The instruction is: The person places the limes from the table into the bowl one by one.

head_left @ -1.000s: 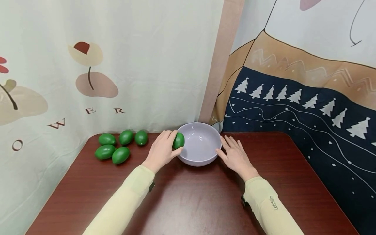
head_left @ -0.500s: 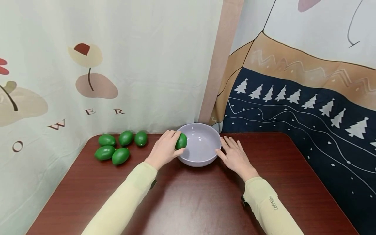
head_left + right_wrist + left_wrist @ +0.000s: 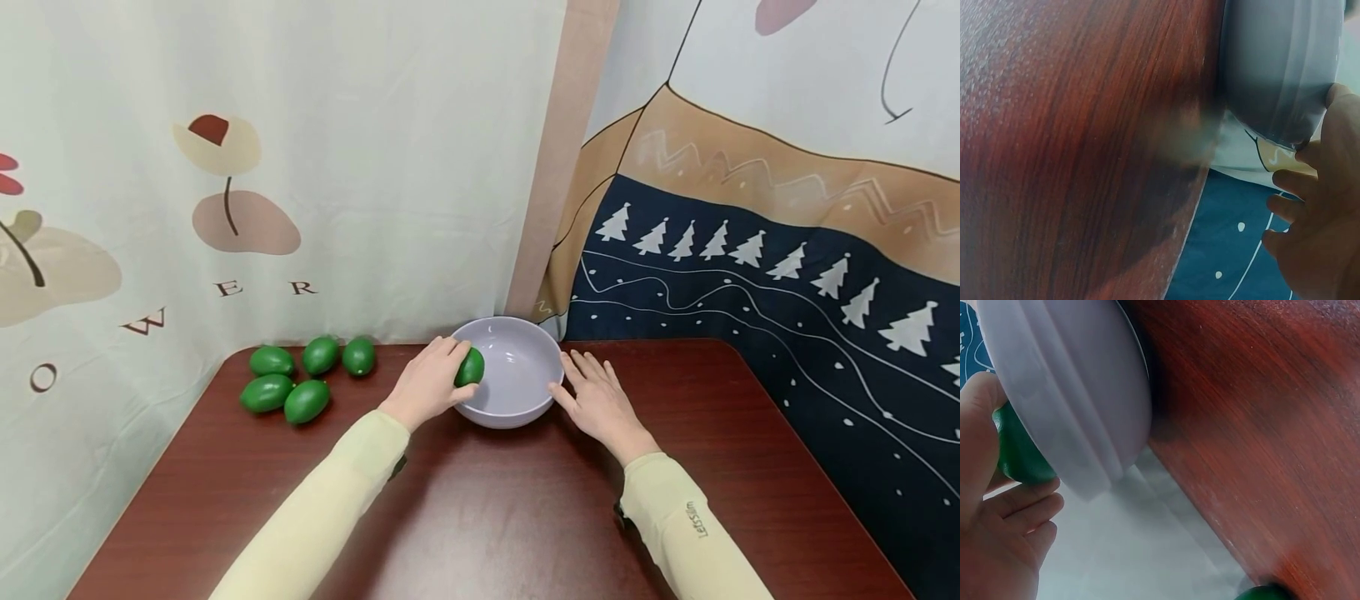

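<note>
A glossy green lime (image 3: 471, 367) is gripped between the thumb and fingers of my left hand (image 3: 430, 377), over the left rim of a pale lilac bowl (image 3: 517, 375). In the left wrist view the lime (image 3: 1022, 447) shows just beyond the bowl's rim, partly hidden by the bowl's wall. My right hand (image 3: 600, 402) lies at the bowl's right side with its fingers spread, thumb and fingertips at the rim. The right wrist view shows the thumb and index finger against the bowl's outer wall (image 3: 1272, 69).
Several more limes (image 3: 307, 402) lie grouped at the table's back left. The dark red wooden table (image 3: 480, 517) has its back edge just behind the bowl. Printed curtains (image 3: 390, 167) hang close behind the table and along its right side.
My left hand has moved a little to the right with the lime, bringing it from the bowl's left edge to over its inside. The right hand stays at the rim.
</note>
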`<control>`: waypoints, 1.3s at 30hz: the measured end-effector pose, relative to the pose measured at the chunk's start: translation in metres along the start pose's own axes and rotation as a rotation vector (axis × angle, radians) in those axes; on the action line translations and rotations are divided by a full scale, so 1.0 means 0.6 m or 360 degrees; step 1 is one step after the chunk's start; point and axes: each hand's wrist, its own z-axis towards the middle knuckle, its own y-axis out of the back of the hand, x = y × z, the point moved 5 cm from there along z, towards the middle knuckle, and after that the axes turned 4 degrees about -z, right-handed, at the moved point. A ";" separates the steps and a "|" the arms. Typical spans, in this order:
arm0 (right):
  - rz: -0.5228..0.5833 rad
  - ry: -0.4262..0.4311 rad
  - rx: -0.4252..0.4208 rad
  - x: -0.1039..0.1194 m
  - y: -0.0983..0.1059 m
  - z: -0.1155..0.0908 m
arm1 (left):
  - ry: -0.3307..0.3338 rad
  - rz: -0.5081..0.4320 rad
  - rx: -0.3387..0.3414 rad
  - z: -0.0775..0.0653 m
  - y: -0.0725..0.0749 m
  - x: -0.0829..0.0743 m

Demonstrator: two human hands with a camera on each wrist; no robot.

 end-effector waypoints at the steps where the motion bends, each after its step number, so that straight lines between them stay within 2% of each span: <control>1: -0.0002 -0.0001 0.0001 0.000 0.000 0.000 | 0.0003 0.0007 0.0014 0.001 -0.002 0.000; 7: -0.0001 -0.0001 -0.0001 0.001 0.001 0.000 | 0.0022 0.0045 0.0107 0.008 -0.012 0.002; 14: 0.0000 -0.0005 0.0006 0.000 0.002 0.000 | 0.0064 0.0020 0.0223 0.013 -0.017 0.000; 23: 0.0003 0.0007 -0.0012 0.000 0.000 -0.001 | 0.0084 0.0031 0.0323 0.024 -0.022 -0.004; 39: 0.0015 0.0008 -0.0012 -0.001 -0.001 -0.002 | 0.0200 0.0066 0.0531 0.038 -0.035 -0.001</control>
